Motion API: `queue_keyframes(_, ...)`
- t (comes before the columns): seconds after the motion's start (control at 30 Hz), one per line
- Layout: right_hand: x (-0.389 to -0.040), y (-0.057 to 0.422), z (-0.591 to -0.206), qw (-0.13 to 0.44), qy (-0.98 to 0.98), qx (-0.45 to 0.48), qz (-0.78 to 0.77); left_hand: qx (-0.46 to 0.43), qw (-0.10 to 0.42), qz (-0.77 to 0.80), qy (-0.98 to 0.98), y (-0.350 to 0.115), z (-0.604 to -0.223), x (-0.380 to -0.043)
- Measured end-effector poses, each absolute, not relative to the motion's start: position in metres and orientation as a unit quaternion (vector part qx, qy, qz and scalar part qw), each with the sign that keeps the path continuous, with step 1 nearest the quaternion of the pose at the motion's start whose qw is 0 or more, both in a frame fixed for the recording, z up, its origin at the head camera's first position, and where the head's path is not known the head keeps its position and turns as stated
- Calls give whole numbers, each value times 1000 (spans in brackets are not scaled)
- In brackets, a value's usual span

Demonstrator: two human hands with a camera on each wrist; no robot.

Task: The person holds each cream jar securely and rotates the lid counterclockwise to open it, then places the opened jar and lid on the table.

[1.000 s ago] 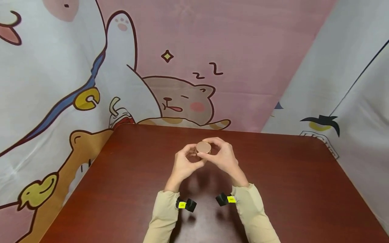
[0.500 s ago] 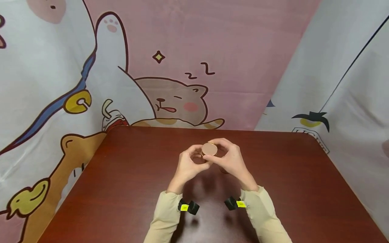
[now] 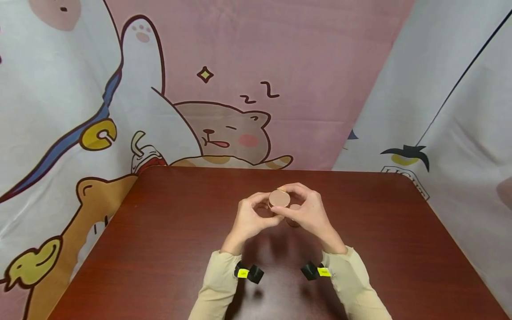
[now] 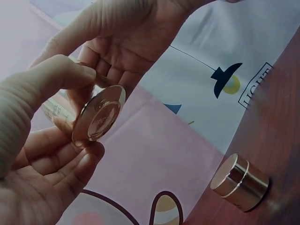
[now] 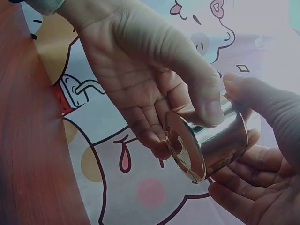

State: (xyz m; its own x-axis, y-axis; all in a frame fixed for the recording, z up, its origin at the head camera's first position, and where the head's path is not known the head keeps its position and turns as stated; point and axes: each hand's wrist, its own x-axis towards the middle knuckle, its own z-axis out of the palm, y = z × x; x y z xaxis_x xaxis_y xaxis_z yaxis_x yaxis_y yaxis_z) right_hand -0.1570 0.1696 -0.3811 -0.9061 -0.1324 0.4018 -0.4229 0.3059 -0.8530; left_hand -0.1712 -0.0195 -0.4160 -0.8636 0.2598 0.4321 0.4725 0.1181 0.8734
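Observation:
My left hand (image 3: 248, 222) and right hand (image 3: 314, 215) together hold a shiny gold cylindrical jar (image 3: 279, 198) above the table. Its flat pinkish-beige end faces up toward the head camera. In the right wrist view, my left thumb (image 5: 211, 110) lies along the jar's polished side, while my right fingers curl round its other end. The left wrist view looks at its round end with a recessed ring (image 4: 101, 116). A second gold jar (image 4: 241, 183) stands upright on the table; in the head view my right hand partly covers it.
The dark red-brown table (image 3: 180, 249) extends around both arms. A cartoon-printed cloth (image 3: 312, 89) hangs behind and along the sides. Each wrist carries a small black camera with a yellow label, such as the left camera (image 3: 255, 274).
The head view has turned slightly right. Both hands have shifted right over the table with the jar between them. More of the standing jar now shows behind the right hand.

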Motion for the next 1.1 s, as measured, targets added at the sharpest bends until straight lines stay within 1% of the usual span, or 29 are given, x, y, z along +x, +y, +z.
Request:
queue_keyframes(0.5, -159, 168, -380, 129, -790, 218, 558, -272, 103, -617, -731, -25, -418, -172)
queue_keyframes(0.8, -158, 173, -376, 107, -795, 251, 542, -280, 70, -639, -713, -29, -415, -171)
queue_keyframes(0.97, -156, 175, -376, 117, -823, 227, 507, -279, 71, -636, -716, -29, -416, -171)
queue_keyframes(1.1, -157, 174, -377, 133, -824, 214, 507, -275, 74, -634, -719, -29, -417, -170)
